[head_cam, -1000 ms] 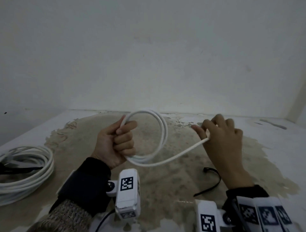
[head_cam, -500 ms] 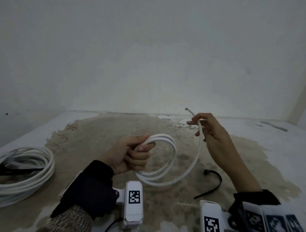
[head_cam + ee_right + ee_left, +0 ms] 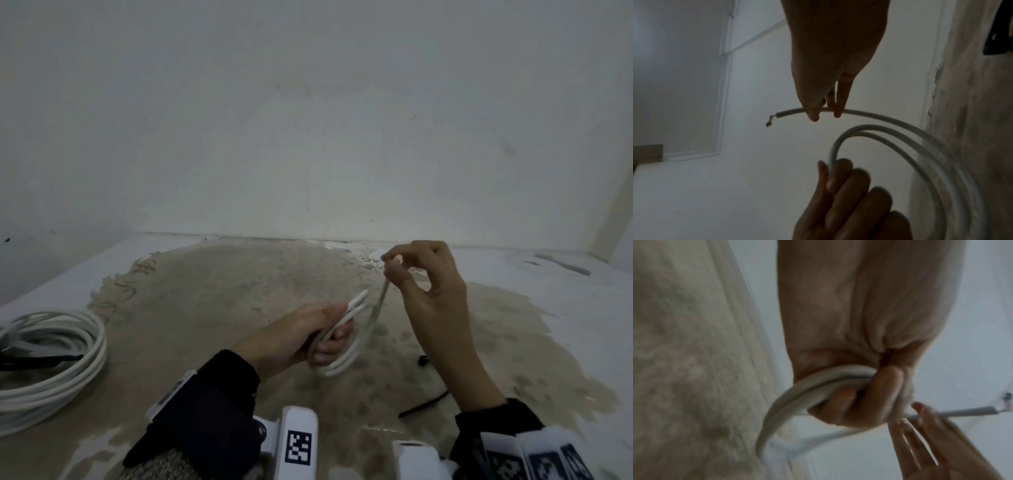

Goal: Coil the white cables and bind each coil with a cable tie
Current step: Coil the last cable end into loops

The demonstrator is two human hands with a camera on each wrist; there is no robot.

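Note:
My left hand (image 3: 322,337) grips a small coil of white cable (image 3: 346,359) held above the table, its loops hanging to the right of the fist. The left wrist view shows the fingers curled round the cable loops (image 3: 818,382). My right hand (image 3: 397,267) pinches the cable's free end between thumb and fingertips, just up and right of the coil. Bare wire sticks out of the free end (image 3: 781,114) in the right wrist view. A black cable tie (image 3: 424,404) lies on the table under my right forearm.
A second, larger white cable coil (image 3: 51,363) with a black tie across it lies at the table's left edge. The table (image 3: 222,291) is stained brown in the middle. A pale wall stands close behind it.
The left hand lowered and tilted the coil towards flat. The right hand slid along the cable to its free end and brought it in close above the coil.

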